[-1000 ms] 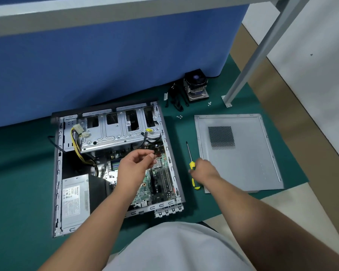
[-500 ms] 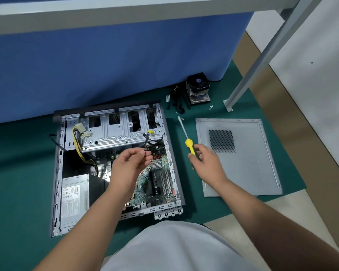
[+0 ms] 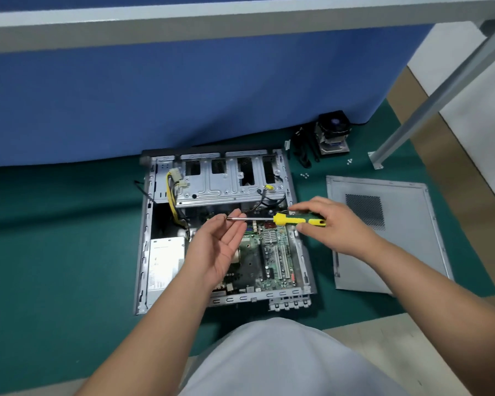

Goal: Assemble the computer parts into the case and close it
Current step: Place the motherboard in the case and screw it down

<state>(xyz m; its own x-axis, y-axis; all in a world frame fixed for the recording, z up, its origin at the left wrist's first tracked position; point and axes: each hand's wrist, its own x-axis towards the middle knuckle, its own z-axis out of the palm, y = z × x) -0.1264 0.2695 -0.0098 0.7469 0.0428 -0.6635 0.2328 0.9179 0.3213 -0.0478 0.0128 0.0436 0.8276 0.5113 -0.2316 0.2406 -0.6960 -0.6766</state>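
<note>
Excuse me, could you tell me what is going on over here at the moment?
A person is working over an open computer case lying on a green mat. The right hand holds a yellow-handled screwdriver level above the motherboard, and the left hand meets its tip. The side panel lies off to the right, and the cooler fan sits outside the case.

- Bare left forearm [image 3: 155, 324], no sleeve, rising from the lower left of the frame.
- Bare right forearm [image 3: 429, 284], no sleeve, from the lower right.
- Pale grey cloth garment [image 3: 283, 364] at bottom centre.
</note>
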